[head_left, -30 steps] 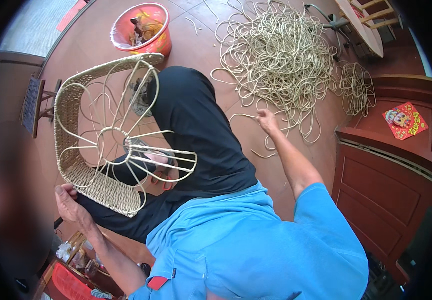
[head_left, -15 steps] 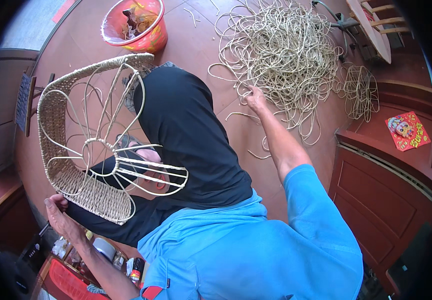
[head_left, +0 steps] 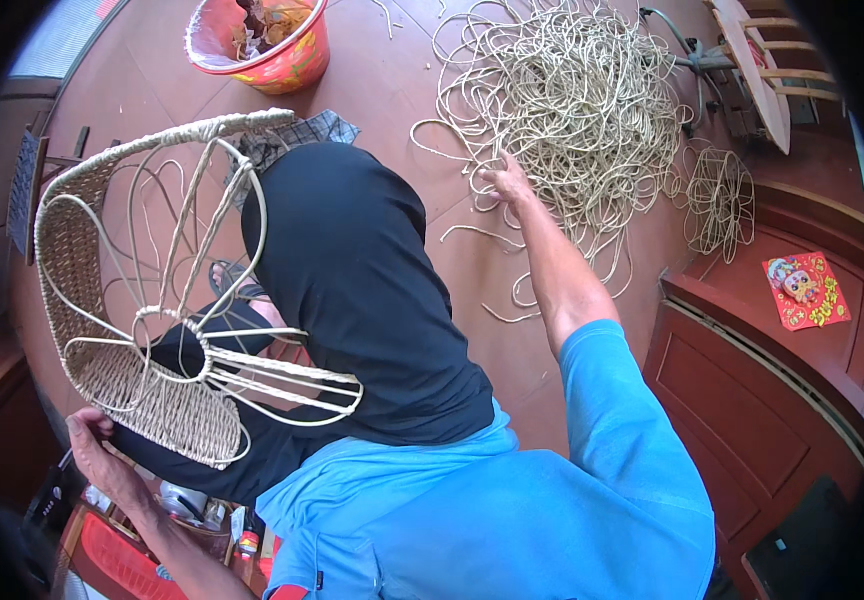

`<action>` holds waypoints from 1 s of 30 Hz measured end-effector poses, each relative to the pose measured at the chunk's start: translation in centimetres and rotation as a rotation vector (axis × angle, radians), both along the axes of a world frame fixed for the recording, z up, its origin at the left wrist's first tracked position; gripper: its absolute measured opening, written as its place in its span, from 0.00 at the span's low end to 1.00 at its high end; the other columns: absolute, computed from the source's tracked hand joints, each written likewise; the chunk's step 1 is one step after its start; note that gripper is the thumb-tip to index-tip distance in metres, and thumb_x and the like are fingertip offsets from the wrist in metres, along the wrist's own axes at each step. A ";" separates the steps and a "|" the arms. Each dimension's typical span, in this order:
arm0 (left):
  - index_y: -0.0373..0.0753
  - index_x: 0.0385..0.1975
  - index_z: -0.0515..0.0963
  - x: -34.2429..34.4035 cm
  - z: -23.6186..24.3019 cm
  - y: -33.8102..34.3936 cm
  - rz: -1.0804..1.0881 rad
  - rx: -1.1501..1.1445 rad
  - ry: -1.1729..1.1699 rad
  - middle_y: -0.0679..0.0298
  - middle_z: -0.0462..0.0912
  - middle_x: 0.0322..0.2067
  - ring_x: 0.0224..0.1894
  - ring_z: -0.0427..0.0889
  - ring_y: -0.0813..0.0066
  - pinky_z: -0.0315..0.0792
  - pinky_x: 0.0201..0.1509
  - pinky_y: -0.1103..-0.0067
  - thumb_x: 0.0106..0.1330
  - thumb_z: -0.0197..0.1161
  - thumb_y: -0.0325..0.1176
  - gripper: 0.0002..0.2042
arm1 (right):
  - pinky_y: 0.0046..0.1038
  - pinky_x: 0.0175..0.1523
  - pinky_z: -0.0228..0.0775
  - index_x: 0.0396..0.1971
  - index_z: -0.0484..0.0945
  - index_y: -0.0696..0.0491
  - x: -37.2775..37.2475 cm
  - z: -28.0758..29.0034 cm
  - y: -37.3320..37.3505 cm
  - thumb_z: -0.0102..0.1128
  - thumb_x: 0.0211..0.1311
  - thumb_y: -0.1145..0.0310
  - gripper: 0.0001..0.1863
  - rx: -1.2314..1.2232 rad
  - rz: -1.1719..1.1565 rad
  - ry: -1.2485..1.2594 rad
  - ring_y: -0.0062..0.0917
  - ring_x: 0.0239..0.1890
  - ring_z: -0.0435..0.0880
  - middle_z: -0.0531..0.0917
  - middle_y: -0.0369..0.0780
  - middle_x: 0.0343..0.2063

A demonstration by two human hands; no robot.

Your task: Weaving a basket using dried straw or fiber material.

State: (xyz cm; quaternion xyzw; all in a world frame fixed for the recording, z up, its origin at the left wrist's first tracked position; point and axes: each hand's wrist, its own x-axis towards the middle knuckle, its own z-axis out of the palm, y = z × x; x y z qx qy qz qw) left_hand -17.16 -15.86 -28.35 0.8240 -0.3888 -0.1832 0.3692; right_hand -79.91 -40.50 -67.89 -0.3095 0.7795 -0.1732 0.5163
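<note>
A half-woven basket frame (head_left: 197, 350), with pale cord-wrapped spokes around a ring and a braided side wall, rests tilted on my lap against the black trousers. Below the wall's lower left corner, my left hand (head_left: 99, 458) is close against it, thumb apart and fingers partly hidden by the knee; it seems open. My right hand (head_left: 510, 184) reaches out to the near left edge of a large tangled heap of pale twisted cord (head_left: 582, 110). Its fingers are spread among loose loops, and no cord is plainly gripped.
A red bucket (head_left: 297, 55) with a plastic liner and scraps stands at the far left. A small bundle of wire frames (head_left: 720, 200) lies right of the heap, beside a dark red cabinet (head_left: 752, 410) with a red card (head_left: 805, 290). A red plastic basket (head_left: 122, 560) is at the lower left.
My right hand's fingers have spread apart at the heap's edge. The view has shifted slightly, so the basket frame and left hand appear further left.
</note>
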 end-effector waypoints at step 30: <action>0.33 0.55 0.85 -24.5 3.7 -7.0 -0.851 0.132 0.654 0.60 0.86 0.49 0.50 0.82 0.72 0.75 0.57 0.76 0.83 0.59 0.43 0.18 | 0.33 0.39 0.84 0.45 0.86 0.53 20.3 36.0 18.6 0.70 0.50 0.87 0.21 -1.468 0.431 -0.264 0.33 0.38 0.91 0.90 0.40 0.41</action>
